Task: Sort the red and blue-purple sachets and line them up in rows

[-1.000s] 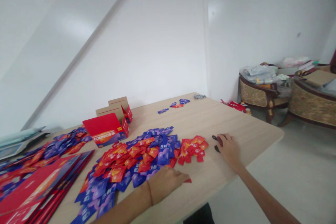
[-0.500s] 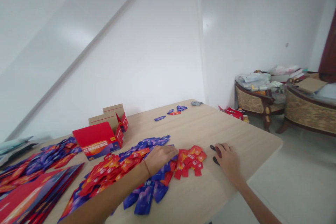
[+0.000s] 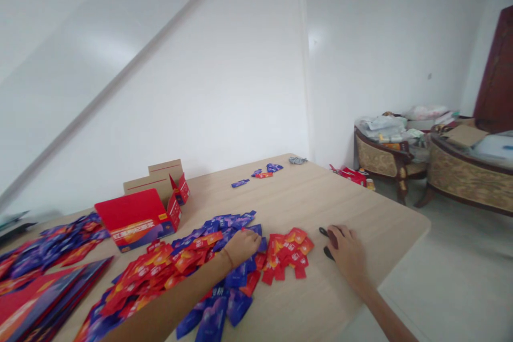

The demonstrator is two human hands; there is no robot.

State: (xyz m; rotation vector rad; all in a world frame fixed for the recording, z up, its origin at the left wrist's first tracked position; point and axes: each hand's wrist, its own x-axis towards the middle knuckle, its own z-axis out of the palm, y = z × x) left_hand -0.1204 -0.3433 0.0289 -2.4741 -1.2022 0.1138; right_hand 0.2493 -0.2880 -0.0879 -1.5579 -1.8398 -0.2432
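Note:
My left hand (image 3: 242,246) lies on a mixed pile of slim sachets, its fingers curled in; whatever they hold is hidden. Purple sachets (image 3: 211,316) and red-orange sachets (image 3: 154,272) make up that pile, which runs under my left forearm. Just right of it is a smaller group of red sachets (image 3: 289,250). On the bare table to the right, my right hand (image 3: 349,256) is bent over a tool with two black loops, which looks like scissors (image 3: 328,253). The rest of the tool is under the hand.
An open red carton (image 3: 136,216) stands behind the pile. Flat printed cartons (image 3: 48,294) are stacked at lower left, with more sachets (image 3: 52,246) behind them. A few sachets (image 3: 264,175) and a grey bundle (image 3: 297,160) lie far back. Loaded armchairs (image 3: 379,155) stand beyond the table (image 3: 360,200).
My left hand has drawn back slightly toward the left, and its fingers are more curled. My right hand stays over the black loops. The view has shifted a little.

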